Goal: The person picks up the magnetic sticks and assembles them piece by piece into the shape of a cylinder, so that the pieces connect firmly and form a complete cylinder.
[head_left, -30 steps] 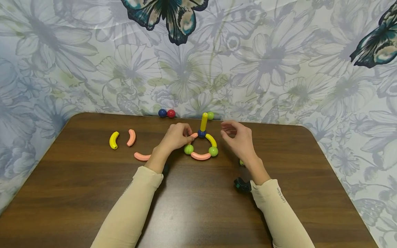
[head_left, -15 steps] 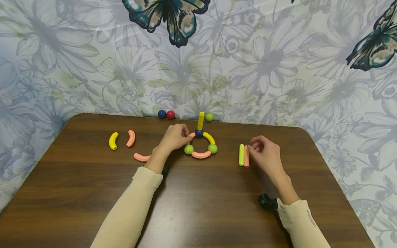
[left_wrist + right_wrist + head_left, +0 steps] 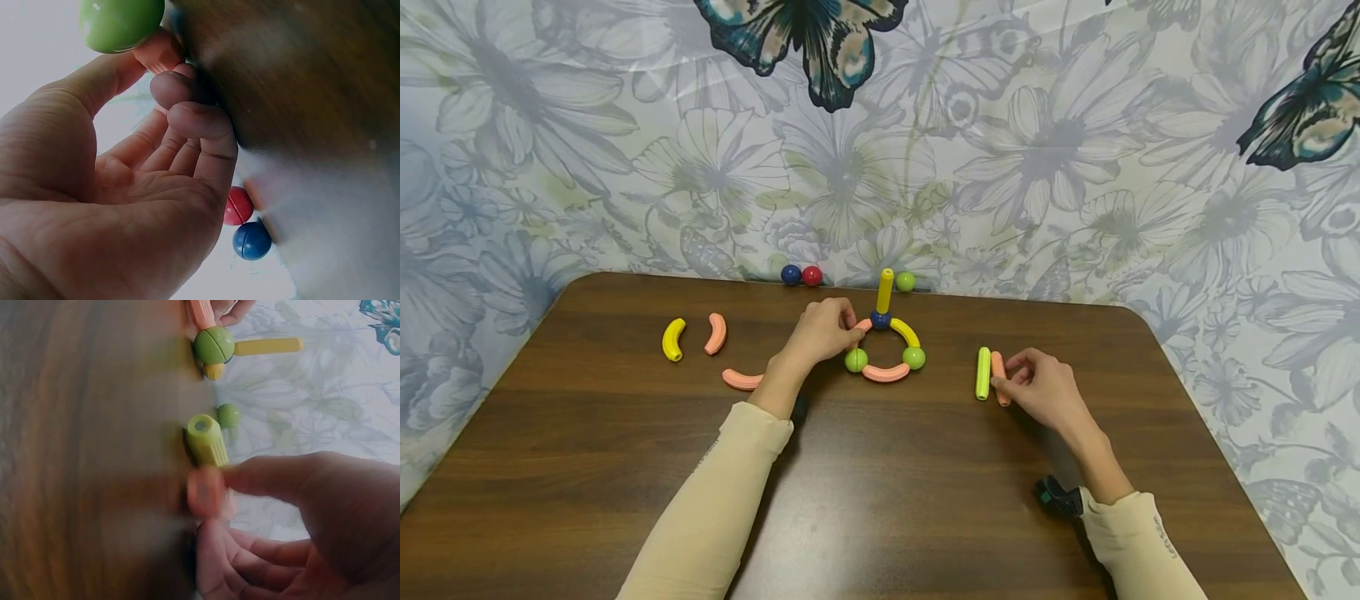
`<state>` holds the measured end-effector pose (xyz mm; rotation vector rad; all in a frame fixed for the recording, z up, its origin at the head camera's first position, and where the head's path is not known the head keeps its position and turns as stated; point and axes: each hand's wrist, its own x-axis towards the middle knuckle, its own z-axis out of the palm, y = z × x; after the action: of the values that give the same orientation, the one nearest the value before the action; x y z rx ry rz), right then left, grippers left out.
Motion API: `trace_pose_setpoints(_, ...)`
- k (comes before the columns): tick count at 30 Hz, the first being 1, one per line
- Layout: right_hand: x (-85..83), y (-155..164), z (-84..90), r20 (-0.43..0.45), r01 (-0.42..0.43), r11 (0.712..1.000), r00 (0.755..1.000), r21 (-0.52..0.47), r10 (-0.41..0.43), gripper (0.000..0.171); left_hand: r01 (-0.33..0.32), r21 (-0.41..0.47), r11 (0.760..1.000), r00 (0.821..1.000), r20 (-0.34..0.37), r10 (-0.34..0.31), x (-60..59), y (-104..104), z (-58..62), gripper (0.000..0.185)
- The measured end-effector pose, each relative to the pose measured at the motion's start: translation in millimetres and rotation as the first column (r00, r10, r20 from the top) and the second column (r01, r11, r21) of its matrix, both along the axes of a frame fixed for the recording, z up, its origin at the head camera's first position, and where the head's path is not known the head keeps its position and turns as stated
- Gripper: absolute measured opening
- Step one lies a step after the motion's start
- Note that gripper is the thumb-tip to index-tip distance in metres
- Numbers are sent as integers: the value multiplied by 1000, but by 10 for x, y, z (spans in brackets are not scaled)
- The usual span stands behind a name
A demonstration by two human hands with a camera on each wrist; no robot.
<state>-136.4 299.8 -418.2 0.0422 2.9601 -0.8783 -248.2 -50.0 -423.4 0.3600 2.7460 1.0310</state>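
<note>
On the brown wooden desk (image 3: 880, 500) stood a small ring assembly (image 3: 883, 354) of curved rods and balls: two green balls (image 3: 856, 360) at its near corners joined by a pink curved rod (image 3: 885, 374), a yellow curved rod (image 3: 905, 332) on its right side, and a blue ball (image 3: 881, 320) at the far point carrying an upright yellow straight rod (image 3: 885, 291). The left hand (image 3: 822, 330) was at the ring's left side, its grip pinching the pink curved piece (image 3: 159, 53) there, just beside a green ball. The right hand (image 3: 1041, 387) lay well apart to the right, its grip pinching a pink straight rod (image 3: 998, 367) between thumb and forefinger; that rod lay on the desk just beside a green straight rod (image 3: 982, 372), though whether the two touched could not be told. The right wrist view was blurred at the pink rod. To the left of the ring lay a loose pink curved rod (image 3: 742, 380), and farther left a yellow curved rod (image 3: 673, 339) and another pink curved rod (image 3: 717, 332). At the desk's far edge, against the floral backdrop (image 3: 1075, 150), a blue ball (image 3: 791, 274) and a red ball (image 3: 812, 276) sat touching, with a green ball (image 3: 906, 282) farther right.
</note>
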Motion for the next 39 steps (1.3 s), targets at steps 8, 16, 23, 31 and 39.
trace_pose_setpoints(8,1,12,6,-45,18,999,999,51,-16,22,4,-10,1000,1000,-1,-4,6,-8,-15,19)
trace_pose_setpoints(16,-52,4,17,-163,54,999,985,-5,-54,21,0,-11,1000,1000,-7,0,7,-3,6,19)
trace_pose_setpoints(23,-160,-156,64,-345,7,996,938,-84,-36,20,-7,-10,1000,1000,8,7,1,4,20,19)
trace_pose_setpoints(31,-335,-556,199,-434,-110,970,901,-218,4,29,-17,25,1000,998,55,16,8,8,14,20)
trace_pose_setpoints(39,-489,-904,255,-475,-185,938,880,-295,24,28,-51,56,997,994,95,46,23,15,20,21)
